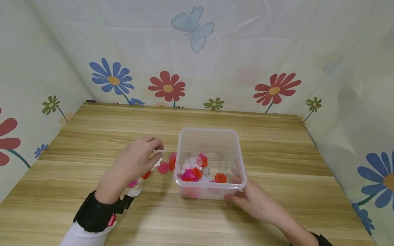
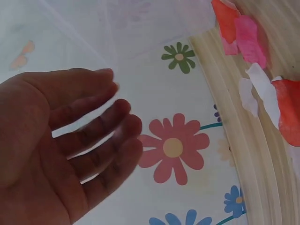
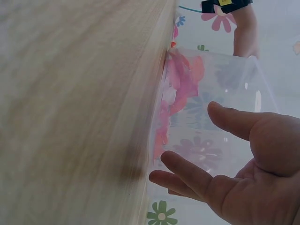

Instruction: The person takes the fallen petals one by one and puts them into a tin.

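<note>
Left hand apparently pinched a white petal just left of the clear box, whose near corner the right hand touched, fingers relaxed.

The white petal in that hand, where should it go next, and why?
Probably a short carry right, over the rim of the clear box, then let go. The left hand pinches a white petal just beside the box, which already holds petals, while the right hand steadies its near corner.
</note>
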The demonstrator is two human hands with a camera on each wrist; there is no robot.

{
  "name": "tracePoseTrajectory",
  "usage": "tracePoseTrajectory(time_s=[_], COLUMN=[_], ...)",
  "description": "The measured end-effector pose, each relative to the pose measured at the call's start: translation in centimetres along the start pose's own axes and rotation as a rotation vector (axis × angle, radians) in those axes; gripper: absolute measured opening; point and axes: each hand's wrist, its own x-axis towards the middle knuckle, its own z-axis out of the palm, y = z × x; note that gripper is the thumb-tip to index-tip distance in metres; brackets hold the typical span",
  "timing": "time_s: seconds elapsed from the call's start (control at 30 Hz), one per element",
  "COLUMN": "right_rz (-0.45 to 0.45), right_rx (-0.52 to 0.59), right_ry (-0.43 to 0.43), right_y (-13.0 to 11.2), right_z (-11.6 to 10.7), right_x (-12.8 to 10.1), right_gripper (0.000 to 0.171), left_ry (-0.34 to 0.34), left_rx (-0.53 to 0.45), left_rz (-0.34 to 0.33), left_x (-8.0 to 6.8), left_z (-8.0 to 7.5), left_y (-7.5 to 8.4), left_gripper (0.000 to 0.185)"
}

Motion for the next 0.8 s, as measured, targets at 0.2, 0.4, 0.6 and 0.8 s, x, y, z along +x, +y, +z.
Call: tracePoseTrajectory(time_s=[0.2, 0.4, 0.6, 0.8], right_rz=[0.012, 0.014, 0.031, 0.027], right_rx=[0.001, 0.000, 0.022, 0.009], right_ry=[-0.005, -0.003, -0.015, -0.010], right_y=[0.0, -0.1, -0.1, -0.2], right_z=[0.0, -0.1, 0.0, 0.0], right_x=[0.0, 0.0, 0.0, 0.0], right_gripper=[0.053, 0.051, 0.052, 0.052], left_ry=[-0.154, -0.294, -0.416, -0.435], left_rx=[0.079, 0.052, 0.042, 0.038], left_rz=[-0.154, -0.237, -0.262, -0.241], left_x=[-0.1, -0.1, -0.3, -0.6], left_z=[0.4, 0.9, 1.8, 2.6], left_y=[-0.7, -1.6, -2.4, -2.6], left_gripper=[0.024, 0.021, 0.023, 0.024])
